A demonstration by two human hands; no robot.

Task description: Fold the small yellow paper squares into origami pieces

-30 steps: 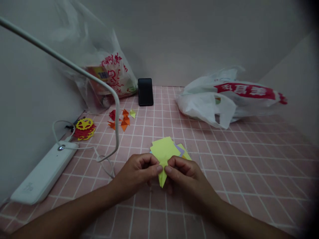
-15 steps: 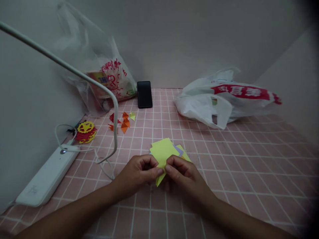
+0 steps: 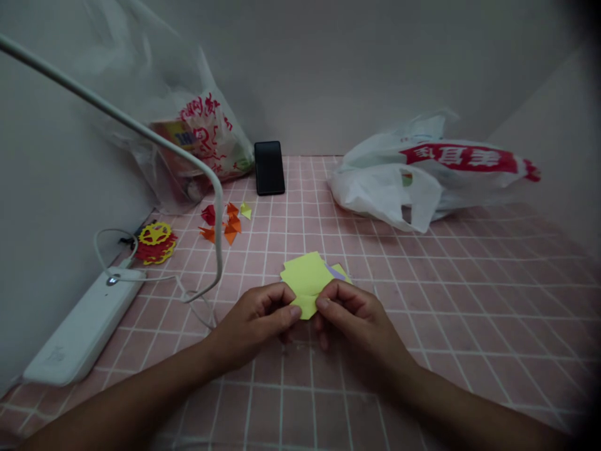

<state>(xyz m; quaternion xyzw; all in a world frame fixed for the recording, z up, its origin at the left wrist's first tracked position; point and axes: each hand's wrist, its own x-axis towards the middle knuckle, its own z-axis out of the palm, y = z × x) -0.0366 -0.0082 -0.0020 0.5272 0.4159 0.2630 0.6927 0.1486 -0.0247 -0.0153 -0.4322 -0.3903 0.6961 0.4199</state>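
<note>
My left hand [image 3: 256, 319] and my right hand [image 3: 354, 313] meet at the middle of the pink tiled table [image 3: 469, 300]. Between thumb and forefinger of both I pinch a small folded piece of yellow paper [image 3: 305, 305]. Just behind it lies a small stack of paper squares [image 3: 310, 274], yellow on top with a purple edge showing at the right. My fingers hide the lower part of the folded piece.
A white lamp base [image 3: 77, 335] with its bent arm [image 3: 206, 172] and cord stands at the left. Red and yellow cutouts [image 3: 154, 241], orange and red scraps [image 3: 225, 222], a black phone [image 3: 269, 167] and two plastic bags [image 3: 422, 178] [image 3: 188, 138] lie further back.
The pointed lower tip of the folded yellow paper, seen below my fingers before, has gone from view, and the piece now looks shorter between my fingertips. The camera shifted slightly.
</note>
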